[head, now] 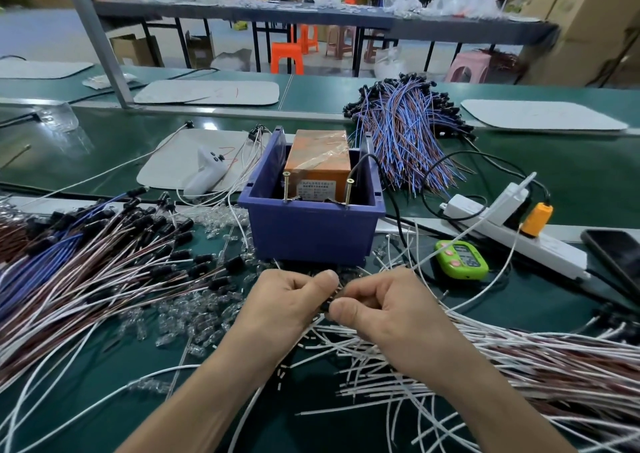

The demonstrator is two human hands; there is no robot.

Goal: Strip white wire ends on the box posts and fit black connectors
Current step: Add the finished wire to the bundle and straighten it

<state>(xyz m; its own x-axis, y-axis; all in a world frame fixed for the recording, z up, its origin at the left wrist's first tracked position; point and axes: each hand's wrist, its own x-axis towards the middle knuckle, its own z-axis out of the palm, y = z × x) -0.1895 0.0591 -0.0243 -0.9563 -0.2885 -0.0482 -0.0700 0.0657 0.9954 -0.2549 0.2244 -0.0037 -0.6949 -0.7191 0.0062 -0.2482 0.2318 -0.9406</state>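
Left hand point(287, 302), right hand point(384, 308) pinching black connector point(326, 306), box point(308, 232) behind

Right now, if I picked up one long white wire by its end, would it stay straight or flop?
Probably it flops: the long white wire lies in a loose curve on the green table. Likely light too, being so thin. The short cut white wires lie straighter, so they may sag less.

Green timer point(461, 260) sits on the right, just this side of the power strip point(540, 244), which has an orange plug point(536, 218) seated in it. Phone point(614, 251) lies dark at the right edge. Left, a white controller point(204, 175) rests on a grey mat point(173, 156). Far back, an orange stool point(286, 58) and a pink stool point(467, 68) stand on the floor.
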